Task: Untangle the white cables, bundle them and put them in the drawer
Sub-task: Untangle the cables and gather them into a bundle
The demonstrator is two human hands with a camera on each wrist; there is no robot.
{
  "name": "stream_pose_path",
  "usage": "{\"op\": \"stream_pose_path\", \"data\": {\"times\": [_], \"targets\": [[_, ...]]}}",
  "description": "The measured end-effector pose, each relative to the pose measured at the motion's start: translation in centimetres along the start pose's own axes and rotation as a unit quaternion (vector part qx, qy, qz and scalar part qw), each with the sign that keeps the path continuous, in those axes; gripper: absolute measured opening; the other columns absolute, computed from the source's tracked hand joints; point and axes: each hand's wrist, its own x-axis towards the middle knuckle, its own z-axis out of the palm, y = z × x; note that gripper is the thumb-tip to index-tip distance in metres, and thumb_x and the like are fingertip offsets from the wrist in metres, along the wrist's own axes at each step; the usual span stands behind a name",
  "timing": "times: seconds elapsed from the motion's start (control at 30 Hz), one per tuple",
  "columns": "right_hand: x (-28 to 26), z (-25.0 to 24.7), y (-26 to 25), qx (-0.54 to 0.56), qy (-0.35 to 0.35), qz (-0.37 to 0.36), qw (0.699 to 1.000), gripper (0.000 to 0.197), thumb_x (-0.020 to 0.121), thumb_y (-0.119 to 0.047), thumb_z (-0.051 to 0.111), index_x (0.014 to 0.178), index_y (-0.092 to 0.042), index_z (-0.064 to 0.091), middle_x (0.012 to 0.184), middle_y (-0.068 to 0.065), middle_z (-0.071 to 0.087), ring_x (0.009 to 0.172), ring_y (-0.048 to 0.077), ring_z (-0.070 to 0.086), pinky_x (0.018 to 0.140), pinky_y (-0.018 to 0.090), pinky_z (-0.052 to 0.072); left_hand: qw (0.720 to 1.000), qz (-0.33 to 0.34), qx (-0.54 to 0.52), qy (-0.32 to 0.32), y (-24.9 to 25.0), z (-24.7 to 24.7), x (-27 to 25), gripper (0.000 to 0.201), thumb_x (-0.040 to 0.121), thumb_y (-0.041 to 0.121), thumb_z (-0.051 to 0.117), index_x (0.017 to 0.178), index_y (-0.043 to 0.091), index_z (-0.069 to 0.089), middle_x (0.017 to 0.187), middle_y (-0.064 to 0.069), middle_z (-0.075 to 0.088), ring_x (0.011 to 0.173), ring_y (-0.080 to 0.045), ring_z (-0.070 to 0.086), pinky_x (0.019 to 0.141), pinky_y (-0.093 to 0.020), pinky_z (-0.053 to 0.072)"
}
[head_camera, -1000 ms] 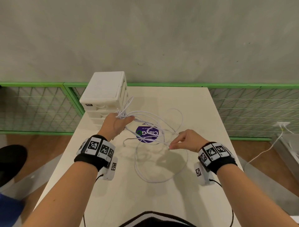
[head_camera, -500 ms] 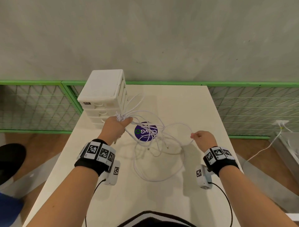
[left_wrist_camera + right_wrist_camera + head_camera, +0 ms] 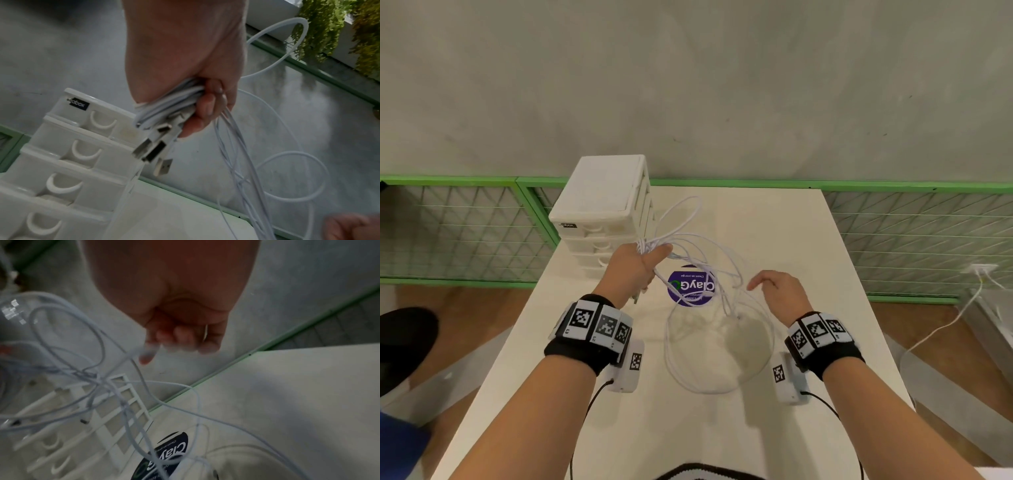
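Observation:
My left hand (image 3: 643, 260) is raised in front of the white drawer unit (image 3: 602, 192) and grips a gathered bunch of white cables (image 3: 174, 100); three USB plugs (image 3: 152, 149) stick out below its fingers (image 3: 205, 105). From this fist, loose strands (image 3: 709, 246) fan out to the right and drop into a wide loop (image 3: 722, 387) lying on the table. My right hand (image 3: 774, 287) hovers beside the hanging strands with fingers relaxed and loosely curled (image 3: 174, 340). One strand (image 3: 135, 353) runs past its fingertips; the blur hides any contact. All drawers (image 3: 82, 146) look closed.
The pale table (image 3: 774, 222) carries a round purple sticker (image 3: 690, 286) under the cables. A green mesh fence (image 3: 465, 233) runs behind and left of the table, against a grey wall. Another white cable (image 3: 945, 325) trails over the floor at the right.
My right hand, which had pulled a strand out to the right, has come back toward the middle with its fingers loosened. The left hand has lifted the bunch slightly.

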Motion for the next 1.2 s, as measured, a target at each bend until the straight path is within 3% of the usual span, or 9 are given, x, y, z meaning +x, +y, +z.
{"op": "stream_pose_path", "data": {"times": [0.13,0.27,0.33,0.43,0.6,0.73,0.87,0.97,1.2], "targets": [[-0.3,-0.8,1.6,0.009,0.084,0.085,0.993,0.035,0.087,-0.002,0.035,0.071,-0.019,0.061,0.060,-0.002,0.052,0.058,0.021,0.047,0.051,0.026,0.033,0.999,-0.016,-0.025,0.045,-0.4,-1.5,0.1,0.042,0.087,0.032,0.066,0.059,0.010,0.045,0.043,-0.004,0.041,0.040,-0.020,0.037,0.052,-0.029,0.041],[-0.7,0.6,0.6,0.072,-0.025,0.015,0.997,0.030,0.089,-0.009,0.046,0.075,-0.027,0.066,0.083,0.003,0.068,0.078,0.022,0.060,0.075,0.032,0.046,0.999,-0.007,-0.031,0.020,-0.2,-1.3,-0.1,0.040,0.088,0.031,0.065,0.061,0.009,0.046,0.037,0.002,0.039,0.034,-0.015,0.035,0.054,-0.031,0.044],[-1.0,1.7,-0.8,0.091,-0.088,-0.019,0.992,0.016,0.092,-0.021,0.054,0.092,-0.024,0.069,0.097,-0.003,0.068,0.091,0.015,0.060,0.082,0.025,0.046,0.999,-0.002,-0.047,0.005,0.1,-0.9,-0.4,0.037,0.089,0.031,0.064,0.065,0.008,0.047,0.036,0.003,0.038,0.031,-0.011,0.034,0.052,-0.030,0.044],[-0.7,3.0,-2.2,0.084,-0.102,-0.042,0.990,0.025,0.091,-0.032,0.057,0.111,-0.019,0.064,0.098,-0.007,0.062,0.089,0.009,0.057,0.082,0.022,0.043,0.997,0.009,-0.070,-0.019,0.7,-0.6,-0.6,0.039,0.089,0.033,0.063,0.064,0.009,0.045,0.036,0.004,0.035,0.031,-0.011,0.032,0.043,-0.022,0.036],[0.4,3.3,-2.2,0.046,-0.052,-0.064,0.996,0.009,0.090,-0.025,0.059,0.082,-0.020,0.061,0.074,-0.006,0.061,0.070,0.012,0.055,0.070,0.025,0.039,0.997,0.009,-0.076,-0.020,1.0,-1.0,-1.0,0.041,0.088,0.035,0.064,0.062,0.010,0.045,0.037,0.003,0.035,0.034,-0.013,0.032,0.041,-0.022,0.033],[0.6,0.6,-1.8,0.115,0.058,-0.036,0.991,0.009,0.086,-0.028,0.064,0.080,-0.022,0.065,0.064,-0.002,0.057,0.059,0.016,0.050,0.062,0.029,0.044,1.000,0.000,-0.003,0.016,0.6,-1.5,-1.0,0.042,0.084,0.038,0.068,0.061,0.009,0.049,0.039,-0.001,0.042,0.036,-0.016,0.039,0.046,-0.026,0.040],[0.7,-1.3,-1.3,0.014,0.026,-0.001,1.000,0.021,0.077,-0.050,0.068,0.071,-0.030,0.065,0.062,-0.004,0.055,0.063,0.014,0.052,0.064,0.029,0.042,0.999,-0.006,-0.030,0.041,0.2,-1.4,-1.1,0.042,0.085,0.036,0.068,0.060,0.009,0.049,0.044,-0.005,0.042,0.038,-0.018,0.038,0.050,-0.030,0.039],[0.4,-1.4,0.9,-0.064,-0.004,0.056,0.996,0.042,0.079,-0.057,0.060,0.075,-0.016,0.069,0.070,0.007,0.064,0.071,0.023,0.059,0.063,0.031,0.042,0.994,-0.008,-0.074,0.083,0.2,-2.0,-0.8,0.043,0.085,0.035,0.068,0.059,0.010,0.046,0.045,-0.005,0.041,0.036,-0.016,0.037,0.046,-0.026,0.035],[-0.5,-1.0,4.1,0.005,-0.015,0.101,0.995,0.021,0.076,-0.043,0.072,0.080,-0.023,0.069,0.085,-0.001,0.069,0.085,0.016,0.061,0.073,0.026,0.043,0.993,-0.038,-0.095,0.059,-0.6,-2.5,-1.0,0.038,0.086,0.032,0.067,0.066,0.008,0.045,0.042,-0.002,0.038,0.033,-0.013,0.034,0.041,-0.021,0.035]]}}
